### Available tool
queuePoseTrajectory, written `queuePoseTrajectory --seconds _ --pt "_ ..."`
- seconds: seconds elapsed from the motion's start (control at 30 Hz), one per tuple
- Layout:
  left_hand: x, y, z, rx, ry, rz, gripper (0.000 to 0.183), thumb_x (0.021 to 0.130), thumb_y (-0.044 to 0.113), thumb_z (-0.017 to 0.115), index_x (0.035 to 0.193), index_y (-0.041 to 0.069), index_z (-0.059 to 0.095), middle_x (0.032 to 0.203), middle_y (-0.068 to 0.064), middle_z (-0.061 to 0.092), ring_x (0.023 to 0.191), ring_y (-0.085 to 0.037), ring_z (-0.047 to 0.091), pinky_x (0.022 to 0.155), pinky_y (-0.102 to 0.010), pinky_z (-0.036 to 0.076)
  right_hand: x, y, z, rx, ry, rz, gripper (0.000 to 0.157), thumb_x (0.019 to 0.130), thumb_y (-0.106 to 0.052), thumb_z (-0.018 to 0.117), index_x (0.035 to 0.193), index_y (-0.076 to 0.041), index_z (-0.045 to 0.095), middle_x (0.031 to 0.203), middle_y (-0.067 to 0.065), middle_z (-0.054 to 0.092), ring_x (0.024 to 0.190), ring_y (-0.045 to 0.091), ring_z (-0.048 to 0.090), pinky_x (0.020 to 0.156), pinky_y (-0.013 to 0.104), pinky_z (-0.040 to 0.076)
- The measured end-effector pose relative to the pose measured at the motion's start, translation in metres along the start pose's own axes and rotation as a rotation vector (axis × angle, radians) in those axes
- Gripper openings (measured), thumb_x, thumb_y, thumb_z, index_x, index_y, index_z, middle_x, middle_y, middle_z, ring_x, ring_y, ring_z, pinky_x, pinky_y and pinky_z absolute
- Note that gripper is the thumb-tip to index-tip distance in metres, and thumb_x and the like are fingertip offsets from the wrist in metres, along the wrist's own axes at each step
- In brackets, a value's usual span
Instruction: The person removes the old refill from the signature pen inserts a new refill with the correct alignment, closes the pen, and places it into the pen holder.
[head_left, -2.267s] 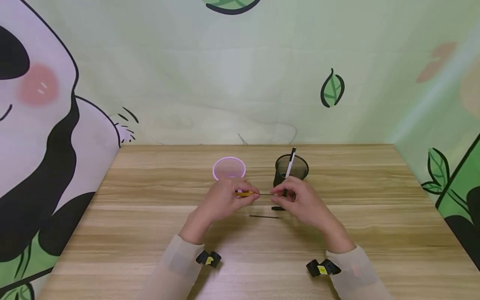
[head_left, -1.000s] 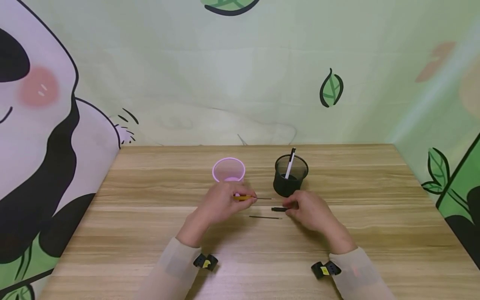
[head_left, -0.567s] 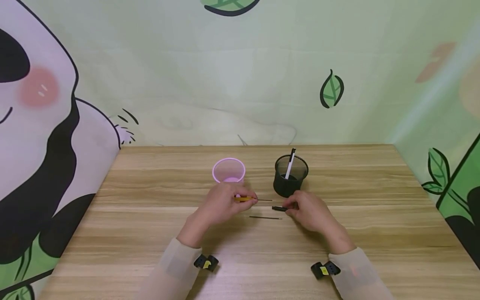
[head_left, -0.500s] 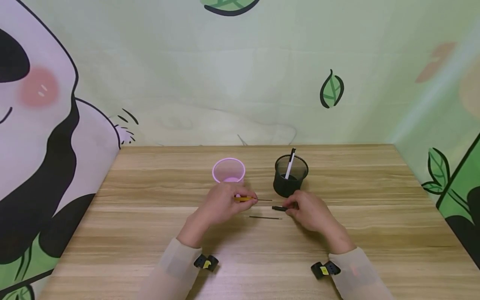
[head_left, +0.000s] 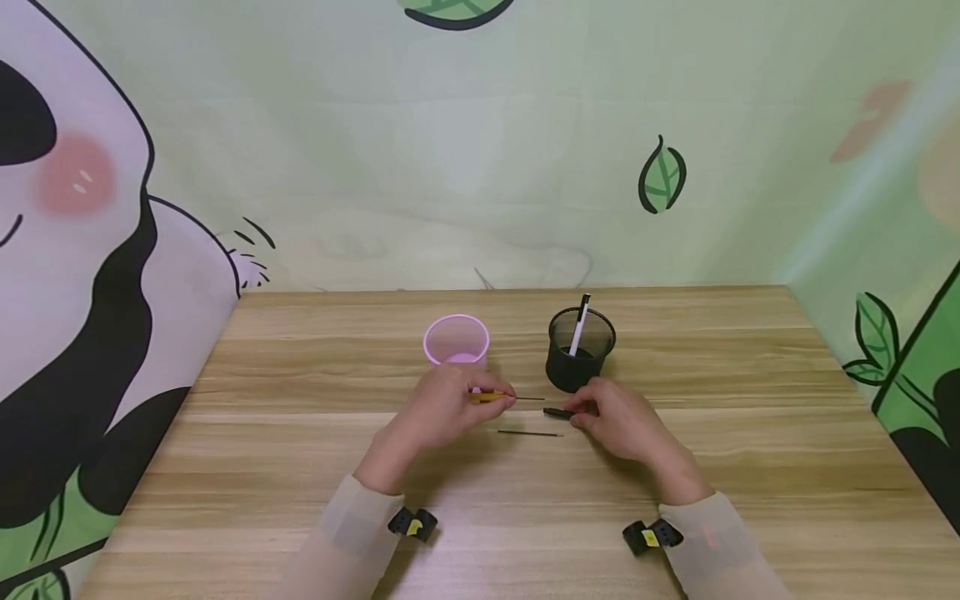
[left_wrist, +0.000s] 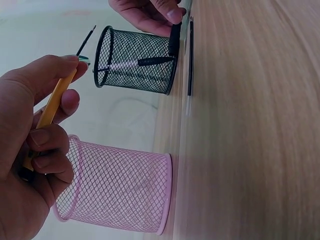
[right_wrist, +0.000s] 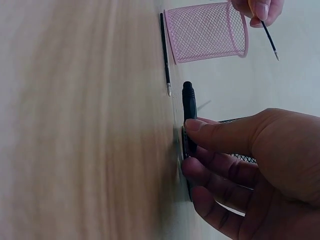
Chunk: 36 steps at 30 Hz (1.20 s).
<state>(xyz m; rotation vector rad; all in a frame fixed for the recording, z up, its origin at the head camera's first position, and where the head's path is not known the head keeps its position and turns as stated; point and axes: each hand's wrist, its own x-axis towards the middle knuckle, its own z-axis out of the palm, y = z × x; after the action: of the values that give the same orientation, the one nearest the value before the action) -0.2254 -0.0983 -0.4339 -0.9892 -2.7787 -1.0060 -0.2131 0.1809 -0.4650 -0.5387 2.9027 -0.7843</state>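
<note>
A: Locate the yellow barrel (left_wrist: pixel 55 100).
B: Above the table (head_left: pixel 510 537), pinched by the left hand (head_left: pixel 442 406); fingers (left_wrist: pixel 51 138) hide part. Long axis crosswise; the protruding refill (left_wrist: pixel 86 40) points right.
A: And the black pen section (right_wrist: pixel 189 104)?
B: Pinched by the right hand (head_left: pixel 626 423) near the black cup (head_left: pixel 564 372); right end obscured.

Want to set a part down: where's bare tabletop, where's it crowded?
Bare: tabletop left of the pink cup and left sleeve; right of the black cup and right sleeve; between the wrist cameras, nearer the person than the loose refill. Crowded: from left grip to right grip, with yellow barrel, black pen part and refill close together, cups just behind.
</note>
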Motion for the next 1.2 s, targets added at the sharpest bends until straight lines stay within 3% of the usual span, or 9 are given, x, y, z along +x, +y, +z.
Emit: queuePoseTrajectory --seconds 0.87,1.2 --pt "-0.005 -0.003 -0.004 0.007 0.02 -0.015 0.012 0.096 0.031 0.076 0.101 0.023 0.083 0.098 0.014 0.079 0.085 -0.006 0.067 0.078 -0.027 0.054 -0.008 -0.01 -0.017 0.162 -0.014 -0.016 0.012 0.094 -0.008 0.073 0.102 -0.014 0.079 0.092 -0.003 0.071 0.083 0.011 0.062 0.076 0.031 0.051" --pt "-0.008 -0.004 -0.005 0.013 0.025 -0.027 0.01 0.096 0.032 0.076 0.101 0.027 0.083 0.097 0.016 0.078 0.085 -0.005 0.067 0.078 -0.028 0.054 -0.012 -0.013 -0.024 0.166 0.006 -0.018 0.015 0.095 -0.009 0.073 0.106 -0.016 0.079 0.094 -0.004 0.071 0.088 0.012 0.063 0.079 0.033 0.052"
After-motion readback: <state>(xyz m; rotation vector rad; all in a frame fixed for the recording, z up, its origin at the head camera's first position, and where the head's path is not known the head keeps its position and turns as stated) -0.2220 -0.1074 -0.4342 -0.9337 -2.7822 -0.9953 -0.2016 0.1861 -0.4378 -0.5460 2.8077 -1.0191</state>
